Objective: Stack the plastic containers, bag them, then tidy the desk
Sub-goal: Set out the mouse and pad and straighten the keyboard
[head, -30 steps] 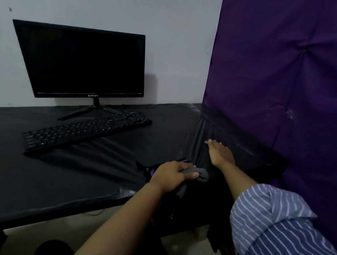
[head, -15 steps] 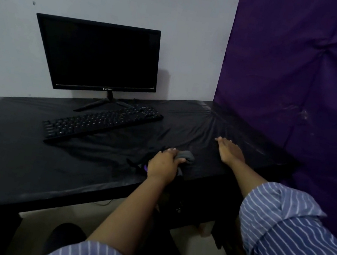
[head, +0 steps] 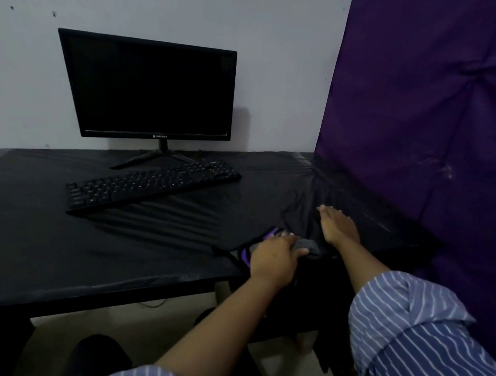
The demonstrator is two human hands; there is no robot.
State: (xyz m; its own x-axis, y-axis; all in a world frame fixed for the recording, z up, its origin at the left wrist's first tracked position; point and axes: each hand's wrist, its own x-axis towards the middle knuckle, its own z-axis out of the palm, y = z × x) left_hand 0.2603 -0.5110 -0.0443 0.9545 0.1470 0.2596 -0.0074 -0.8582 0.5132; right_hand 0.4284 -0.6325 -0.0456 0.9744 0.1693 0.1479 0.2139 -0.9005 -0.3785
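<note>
- We see our left hand (head: 274, 258) at the desk's (head: 37, 235) near edge, fingers curled over a dark bag (head: 307, 247) with purple trim; a grey fold pokes out past the fingertips.
- Our right hand (head: 338, 227) lies flat on the black desk cover, fingers straight, holding nothing, just beyond the bag.
- No plastic containers show. We cannot tell whether they sit inside the bag or lie out of view.
- Handling, our judgement: the bag looks soft and limp, light fabric that folds under the grip. It should slump rather than keep its shape.
- If containers are inside, we expect a stiff, light core that may shift or rattle.
- Where to take hold, our judgement: bunch the cloth at the top or find a strap; the purple band beside the left hand may be one, but it is too dim to confirm.
- The desk cover is wrinkled and glossy, so it may drag along with the bag.
- A keyboard (head: 153, 184) and a monitor (head: 145, 90) stand well apart to the left.
</note>
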